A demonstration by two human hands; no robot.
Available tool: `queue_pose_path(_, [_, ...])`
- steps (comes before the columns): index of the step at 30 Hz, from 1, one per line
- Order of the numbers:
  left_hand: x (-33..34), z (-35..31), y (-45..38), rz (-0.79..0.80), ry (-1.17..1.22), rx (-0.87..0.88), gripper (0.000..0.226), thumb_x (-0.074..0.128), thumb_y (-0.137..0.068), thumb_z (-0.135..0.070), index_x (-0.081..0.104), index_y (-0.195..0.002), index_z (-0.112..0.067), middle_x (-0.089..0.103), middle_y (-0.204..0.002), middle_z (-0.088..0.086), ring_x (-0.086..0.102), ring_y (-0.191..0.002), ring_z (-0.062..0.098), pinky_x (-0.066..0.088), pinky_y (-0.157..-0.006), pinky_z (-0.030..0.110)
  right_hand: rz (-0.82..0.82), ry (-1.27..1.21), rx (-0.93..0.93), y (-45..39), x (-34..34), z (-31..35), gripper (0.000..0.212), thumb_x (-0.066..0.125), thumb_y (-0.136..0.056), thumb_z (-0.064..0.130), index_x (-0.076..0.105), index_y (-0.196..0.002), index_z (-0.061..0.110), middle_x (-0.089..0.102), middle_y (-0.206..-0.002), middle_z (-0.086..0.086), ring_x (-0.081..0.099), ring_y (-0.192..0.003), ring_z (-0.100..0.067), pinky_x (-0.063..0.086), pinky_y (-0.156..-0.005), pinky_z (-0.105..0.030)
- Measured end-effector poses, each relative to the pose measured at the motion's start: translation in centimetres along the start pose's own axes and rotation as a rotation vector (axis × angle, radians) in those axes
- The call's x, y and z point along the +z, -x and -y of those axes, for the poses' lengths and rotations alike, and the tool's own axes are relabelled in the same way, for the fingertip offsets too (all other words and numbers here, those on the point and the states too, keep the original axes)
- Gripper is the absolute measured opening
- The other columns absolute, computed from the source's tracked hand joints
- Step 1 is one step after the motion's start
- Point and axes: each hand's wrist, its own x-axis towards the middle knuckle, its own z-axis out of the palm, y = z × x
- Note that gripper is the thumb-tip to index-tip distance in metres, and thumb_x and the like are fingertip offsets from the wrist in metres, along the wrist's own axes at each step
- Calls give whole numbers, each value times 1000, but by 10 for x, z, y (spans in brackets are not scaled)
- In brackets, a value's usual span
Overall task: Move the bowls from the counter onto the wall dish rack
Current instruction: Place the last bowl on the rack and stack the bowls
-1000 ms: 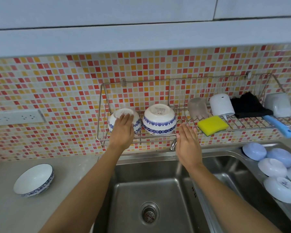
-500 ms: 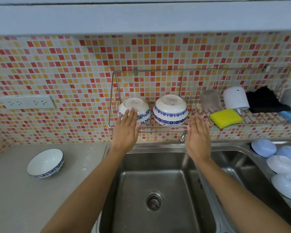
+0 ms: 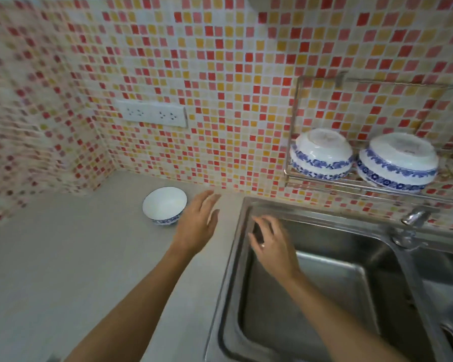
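A white bowl with a blue band stands upright on the grey counter, close to the tiled wall. My left hand hovers just right of it, fingers spread, holding nothing. My right hand is over the left edge of the sink, fingers apart and empty. Two matching blue-patterned bowls rest upside down side by side on the wire wall dish rack at the upper right.
A steel sink fills the lower right, with a tap at its back edge. A white socket strip is on the mosaic wall above the counter. The wall corner lies to the left.
My view has swung left and down. Both hands have left the rack and moved down-left; the left hand now sits beside the counter bowl, the right over the sink's left edge.
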Motion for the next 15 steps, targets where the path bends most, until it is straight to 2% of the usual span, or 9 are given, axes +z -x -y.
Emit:
queue_pose_path(4, [-18, 84, 22, 46, -23, -262, 50, 55, -85, 5, 52, -133, -7, 51, -136, 18, 50, -122, 35, 48, -97, 46, 254, -54, 63, -29, 49, 55, 52, 66, -88, 25, 50, -137, 18, 57, -127, -7, 56, -115, -26, 45, -96, -35])
queue_pose_path(6, [-21, 118, 30, 52, -8, -348, 52, 53, -84, 8, 49, -134, -6, 50, -136, 17, 49, -123, 34, 47, -97, 46, 347, -53, 96, -44, 70, 75, 57, 61, -90, 29, 41, -143, 23, 51, -133, -7, 51, -121, -27, 45, -96, -37])
queue_pose_path(10, [-21, 175, 32, 6, 87, -558, 42, 49, -93, -5, 47, -135, -6, 47, -136, 15, 46, -123, 31, 41, -101, 41, 512, -148, 319, -79, 116, 103, 66, 57, -92, 43, 29, -149, 24, 43, -141, -9, 46, -128, -28, 43, -99, -40])
queue_pose_path(12, [-14, 197, 25, -5, 184, -689, 43, 48, -95, -11, 43, -137, -7, 45, -137, 15, 47, -123, 29, 40, -102, 40, 555, -241, 434, -97, 138, 111, 70, 58, -90, 48, 30, -149, 22, 48, -137, -13, 50, -124, -30, 44, -99, -39])
queue_pose_path(15, [1, 220, 10, -5, 305, -825, 48, 47, -95, -16, 36, -142, -10, 44, -138, 14, 53, -118, 30, 43, -103, 42, 596, -322, 555, -123, 167, 119, 68, 57, -91, 51, 32, -146, 19, 58, -130, -13, 56, -117, -31, 46, -88, -34])
